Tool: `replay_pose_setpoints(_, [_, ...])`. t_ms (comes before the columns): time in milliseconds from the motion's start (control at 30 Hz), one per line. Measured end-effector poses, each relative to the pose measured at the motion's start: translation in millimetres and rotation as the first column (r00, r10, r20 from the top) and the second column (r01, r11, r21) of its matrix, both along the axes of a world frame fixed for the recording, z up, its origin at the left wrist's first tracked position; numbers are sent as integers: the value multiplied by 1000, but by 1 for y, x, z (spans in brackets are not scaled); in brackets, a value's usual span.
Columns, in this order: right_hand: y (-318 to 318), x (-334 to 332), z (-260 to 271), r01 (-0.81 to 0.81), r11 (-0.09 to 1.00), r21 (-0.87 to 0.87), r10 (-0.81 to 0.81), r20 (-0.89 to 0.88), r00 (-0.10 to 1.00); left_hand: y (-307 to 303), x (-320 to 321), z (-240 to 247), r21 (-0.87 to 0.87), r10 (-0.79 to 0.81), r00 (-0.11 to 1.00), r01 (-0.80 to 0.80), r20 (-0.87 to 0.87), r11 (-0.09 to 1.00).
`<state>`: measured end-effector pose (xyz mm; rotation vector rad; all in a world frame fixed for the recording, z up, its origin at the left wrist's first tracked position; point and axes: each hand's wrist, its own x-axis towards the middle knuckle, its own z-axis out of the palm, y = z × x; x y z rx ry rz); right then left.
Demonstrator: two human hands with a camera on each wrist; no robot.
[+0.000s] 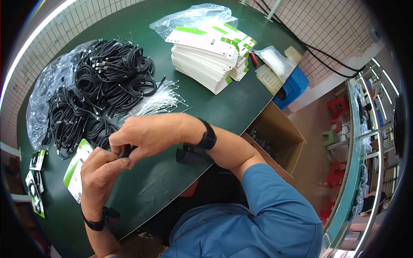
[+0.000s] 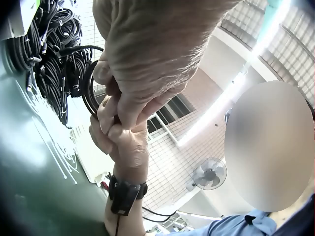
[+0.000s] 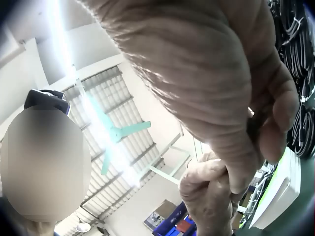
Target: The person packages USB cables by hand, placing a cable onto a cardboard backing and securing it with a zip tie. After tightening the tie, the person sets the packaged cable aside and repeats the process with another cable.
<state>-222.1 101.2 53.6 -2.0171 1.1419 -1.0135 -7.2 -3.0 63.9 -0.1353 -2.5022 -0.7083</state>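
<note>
Both hands meet over the near left part of the table, their fingertips together around a coiled black cable. My left hand pinches the coil between thumb and fingers. From the other side my right hand reaches in with bent fingers and grips the same coil, hiding most of it in the head view. Just beyond the hands lies a heap of coiled black cables with metal plugs. White cable ties are spread beside the heap. A white and green packaging card lies partly under the left hand.
A tall stack of white and green cards stands at the back, with clear plastic behind it. Packed cables lie at the left edge. A blue bin and an open cardboard box are at the right.
</note>
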Motion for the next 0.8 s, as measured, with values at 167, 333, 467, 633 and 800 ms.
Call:
replay_pose_setpoints(167, [4,-16,4,-132,952,276,118,67,991,-5,-1,2,23,-113,993,112,33,993])
replay_pose_setpoints(333, [12,-14,23,-1,908,419,-65,143,988,-14,9,-3,34,-79,997,78,27,996])
replay_pose_setpoints(467, [6,-10,10,34,973,228,-59,103,993,-20,10,-9,43,-101,994,102,-41,994])
replay_pose_setpoints(633, [3,0,6,108,961,255,-149,149,978,-25,13,-8,126,-72,994,82,-80,989])
replay_pose_setpoints(800, [1,-1,1,161,970,179,-197,203,959,-37,50,7,242,214,977,-206,-8,948])
